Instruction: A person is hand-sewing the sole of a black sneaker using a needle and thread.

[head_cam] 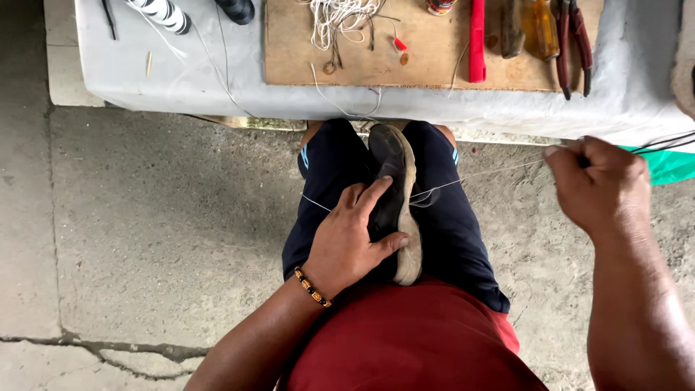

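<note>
A dark shoe (394, 177) with a pale sole edge lies lengthwise between my knees, on my dark shorts. My left hand (347, 242), with a beaded bracelet at the wrist, clasps the shoe from the left, thumb and fingers spread around its upper. A thin white thread (492, 171) runs taut from the shoe's side out to the right. My right hand (597, 185) is closed in a fist on the far end of that thread, held out to the right of my lap. Another stretch of thread (315, 203) crosses my left thigh.
Ahead stands a low bench covered in grey sheet (181, 80), bearing a wooden board (427, 61). On the board lie tangled white cord (337, 18), a red-handled tool (476, 40), and pliers (572, 36). Striped thread spools (165, 13) sit at the left. Cracked concrete floor (145, 232) surrounds me.
</note>
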